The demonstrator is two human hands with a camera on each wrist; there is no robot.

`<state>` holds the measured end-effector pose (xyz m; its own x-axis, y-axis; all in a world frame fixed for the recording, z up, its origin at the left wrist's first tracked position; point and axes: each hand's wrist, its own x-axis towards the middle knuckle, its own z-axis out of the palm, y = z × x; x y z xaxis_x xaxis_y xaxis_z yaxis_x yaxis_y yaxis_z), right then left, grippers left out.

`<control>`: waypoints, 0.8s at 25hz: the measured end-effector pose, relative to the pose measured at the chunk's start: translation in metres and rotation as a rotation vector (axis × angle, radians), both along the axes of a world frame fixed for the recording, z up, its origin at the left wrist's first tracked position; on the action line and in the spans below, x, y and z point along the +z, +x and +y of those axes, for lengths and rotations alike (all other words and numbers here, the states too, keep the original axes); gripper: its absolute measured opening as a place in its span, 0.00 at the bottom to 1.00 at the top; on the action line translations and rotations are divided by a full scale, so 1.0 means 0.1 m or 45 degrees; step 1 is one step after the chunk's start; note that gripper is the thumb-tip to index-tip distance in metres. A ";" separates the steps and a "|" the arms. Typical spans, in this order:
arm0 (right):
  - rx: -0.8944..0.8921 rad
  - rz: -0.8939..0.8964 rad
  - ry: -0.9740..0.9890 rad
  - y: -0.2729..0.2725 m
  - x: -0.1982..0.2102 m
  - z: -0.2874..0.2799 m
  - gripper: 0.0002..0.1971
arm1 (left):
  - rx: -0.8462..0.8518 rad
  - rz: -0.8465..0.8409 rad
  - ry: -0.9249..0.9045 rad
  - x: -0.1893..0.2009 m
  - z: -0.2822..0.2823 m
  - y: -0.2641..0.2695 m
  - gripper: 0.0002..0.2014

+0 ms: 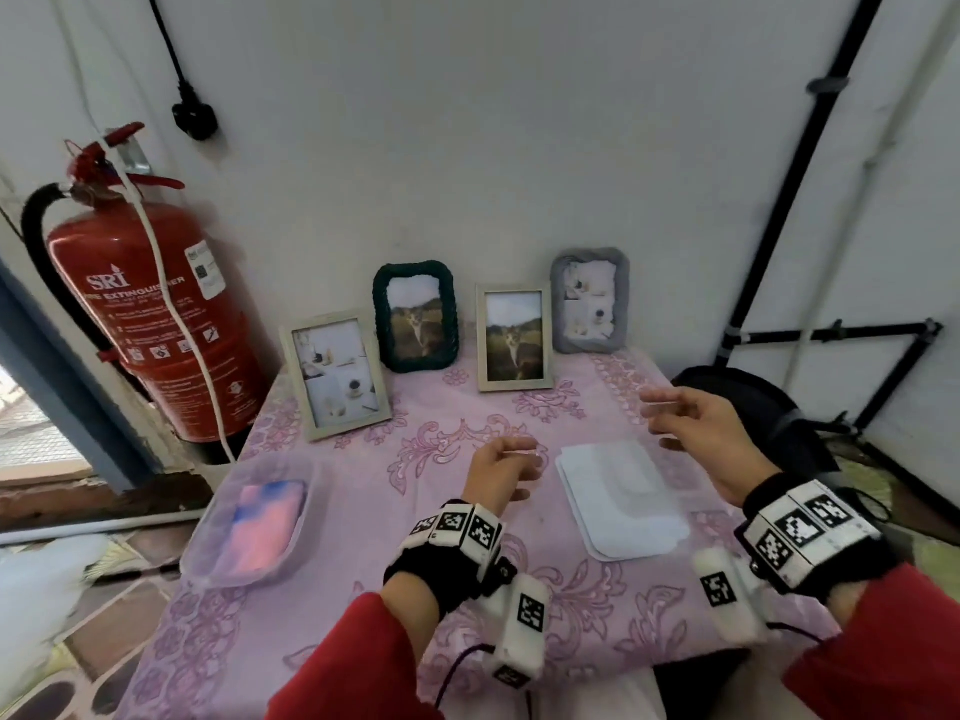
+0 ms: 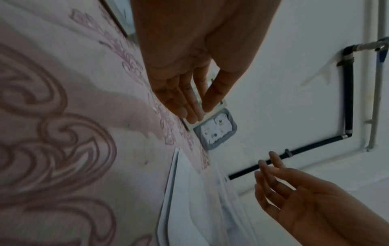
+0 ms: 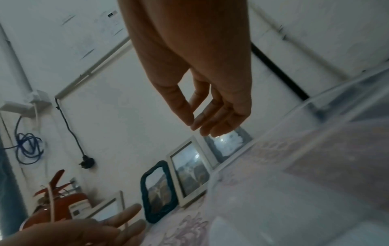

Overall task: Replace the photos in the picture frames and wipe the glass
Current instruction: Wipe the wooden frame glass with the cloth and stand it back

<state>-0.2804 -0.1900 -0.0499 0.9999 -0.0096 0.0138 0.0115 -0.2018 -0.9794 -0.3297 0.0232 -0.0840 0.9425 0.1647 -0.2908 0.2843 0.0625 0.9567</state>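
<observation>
Four picture frames stand along the back of the table: a pale wooden frame [image 1: 335,374] with dog photos, a dark green woven frame [image 1: 415,317] with a cat photo, a second pale frame [image 1: 514,337] with the same cat, and a grey padded frame [image 1: 589,301] with dog photos. My left hand [image 1: 527,472] hovers over the table's middle, fingers relaxed and empty; the left wrist view shows that left hand [image 2: 200,113] with straight fingers. My right hand [image 1: 662,423] hangs empty, fingers loosely spread, above a stack of white sheets [image 1: 621,498]. In the right wrist view my right hand [image 3: 200,126] holds nothing.
A clear plastic tub [image 1: 254,522] with a pink and blue cloth sits at the front left on the pink floral tablecloth [image 1: 395,511]. A red fire extinguisher [image 1: 150,314] stands left of the table. A black bag [image 1: 753,407] and black poles are at the right.
</observation>
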 end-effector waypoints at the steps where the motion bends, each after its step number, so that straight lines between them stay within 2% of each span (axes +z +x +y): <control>1: -0.028 -0.048 -0.067 -0.03 -0.03 -0.10 0.16 | -0.026 0.033 0.002 -0.05 -0.08 0.00 0.12; 4: -0.120 -0.184 -0.262 -0.10 -0.12 -0.34 0.19 | -0.038 0.112 0.057 -0.18 -0.29 0.03 0.15; 6: -0.210 -0.225 -0.489 -0.08 -0.21 -0.46 0.19 | -0.021 0.148 0.108 -0.24 -0.36 0.05 0.18; 9: -0.354 -0.114 -0.793 -0.03 -0.34 -0.62 0.24 | -0.037 0.187 0.129 -0.28 -0.44 0.06 0.22; 11: -0.349 -0.010 -0.815 0.00 -0.42 -0.66 0.30 | -0.040 0.198 0.135 -0.30 -0.48 0.08 0.24; 14: -0.198 0.105 -0.635 0.03 -0.51 -0.65 0.36 | -0.030 0.217 0.094 -0.32 -0.52 0.12 0.26; 16: -0.137 0.143 -0.588 0.04 -0.56 -0.65 0.36 | -0.017 0.241 0.047 -0.36 -0.54 0.15 0.26; 20: -0.161 0.089 -0.701 0.03 -0.63 -0.66 0.35 | -0.023 0.268 -0.029 -0.46 -0.59 0.21 0.32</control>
